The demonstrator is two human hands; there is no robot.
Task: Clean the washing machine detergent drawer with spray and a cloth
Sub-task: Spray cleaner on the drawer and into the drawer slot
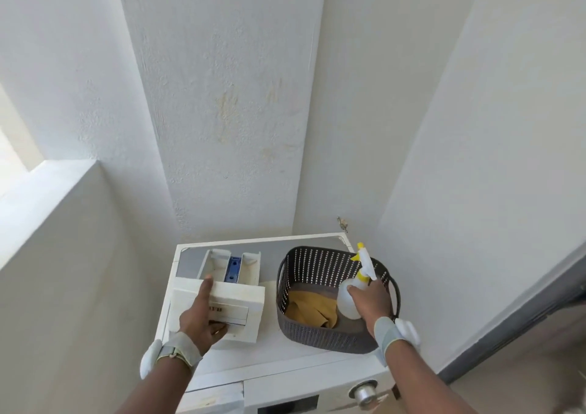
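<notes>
The white detergent drawer point(236, 293) lies on top of the washing machine point(279, 356), its blue insert facing the wall. My left hand point(201, 318) grips the drawer's front panel, thumb underneath and a finger stretched along its top. My right hand point(371, 301) is inside the dark woven basket point(304, 328), closed around a white spray bottle point(348, 298) with a yellow and white trigger head. A yellow cloth point(312, 310) lies crumpled on the basket's floor beside the bottle.
White walls close in behind and on both sides of the machine. A low white ledge point(47, 217) stands at the left. The machine's metal dial point(363, 393) shows at the front right. A grey door frame point(520, 328) runs along the right.
</notes>
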